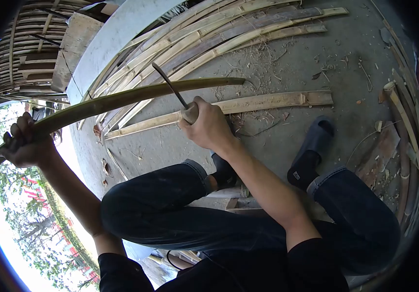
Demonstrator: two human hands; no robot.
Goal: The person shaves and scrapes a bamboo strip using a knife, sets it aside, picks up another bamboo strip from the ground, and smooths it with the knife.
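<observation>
A long greenish bamboo strip (122,100) slants across the view, from the lower left edge up to the middle. My left hand (27,143) is wrapped round it near its left end. In my right hand (203,121) is the wooden handle of a knife (169,85) with a narrow dark blade. That blade points up and left and crosses the strip, and whether they touch I cannot tell. Below the strip's far end, a wide split bamboo piece (273,101) lies on the floor beyond my right hand.
Many split bamboo strips (190,41) lie on the concrete floor (351,92) at the top. Shavings (263,56) are scattered beside them. More bamboo poles (404,126) line the right side. My bent legs and a dark slipper (316,134) are below. A slatted bamboo structure (19,48) stands upper left.
</observation>
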